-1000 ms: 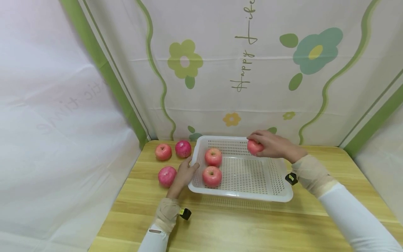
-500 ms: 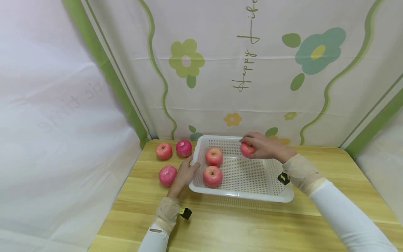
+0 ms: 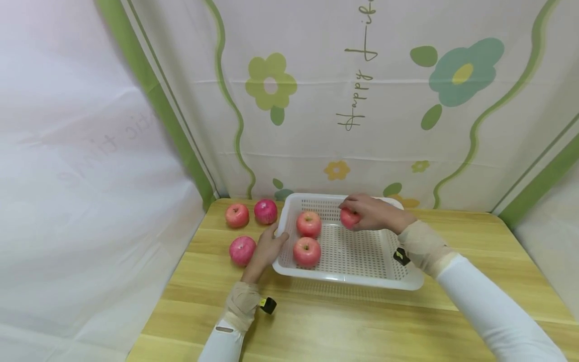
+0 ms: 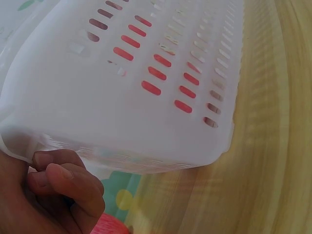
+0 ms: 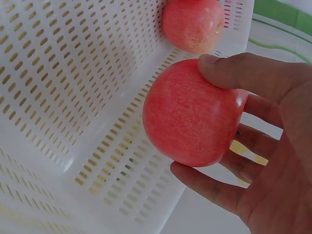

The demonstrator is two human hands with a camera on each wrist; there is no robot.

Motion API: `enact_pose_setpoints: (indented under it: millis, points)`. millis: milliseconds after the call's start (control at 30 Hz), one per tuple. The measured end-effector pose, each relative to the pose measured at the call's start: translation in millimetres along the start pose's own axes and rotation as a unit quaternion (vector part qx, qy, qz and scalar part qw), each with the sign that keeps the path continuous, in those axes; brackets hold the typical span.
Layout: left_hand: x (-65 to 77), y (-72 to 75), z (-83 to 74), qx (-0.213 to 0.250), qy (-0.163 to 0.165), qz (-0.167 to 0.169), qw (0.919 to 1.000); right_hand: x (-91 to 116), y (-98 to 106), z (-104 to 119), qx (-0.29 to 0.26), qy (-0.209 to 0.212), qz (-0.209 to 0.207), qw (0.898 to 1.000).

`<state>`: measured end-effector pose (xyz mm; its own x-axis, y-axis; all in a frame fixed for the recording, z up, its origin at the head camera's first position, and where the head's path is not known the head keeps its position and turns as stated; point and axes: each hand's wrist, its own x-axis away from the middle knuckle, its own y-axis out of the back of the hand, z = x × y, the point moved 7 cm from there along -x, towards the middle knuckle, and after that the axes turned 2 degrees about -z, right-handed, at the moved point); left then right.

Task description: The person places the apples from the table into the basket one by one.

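A white plastic basket with slotted walls stands on the table. My left hand grips its left rim, thumb over the top; in the left wrist view the curled fingers tuck under that rim. Over the back part of the basket, my right hand holds a red apple between thumb and fingers. Two apples are inside along the left end, a rear apple and a front apple. Part of the held apple is hidden behind the right hand in the head view.
Left of the basket, on the wooden table, lie a red apple, a darker pink apple and a pink apple near the left wrist. A white flowered curtain hangs right behind the basket.
My right hand has moved left and slightly down with the apple, bringing it closer to the two apples in the basket. The left hand keeps its grip on the rim.
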<state>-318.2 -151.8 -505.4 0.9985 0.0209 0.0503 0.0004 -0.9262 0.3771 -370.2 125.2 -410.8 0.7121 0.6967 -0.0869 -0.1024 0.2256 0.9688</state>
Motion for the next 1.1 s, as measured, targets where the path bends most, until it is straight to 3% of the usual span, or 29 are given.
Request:
enact_pose_setpoints:
  millis: [500,1100]
  points:
    - [0.8,-1.1,-0.6,0.006,-0.005,0.005,1.0000,-12,-14,6,-0.018,0.013,0.023,0.999]
    - [0.1,-1.0,-0.1,0.005,-0.001,0.008,1.0000,-25,-37,7,-0.020,-0.004,0.055,0.998]
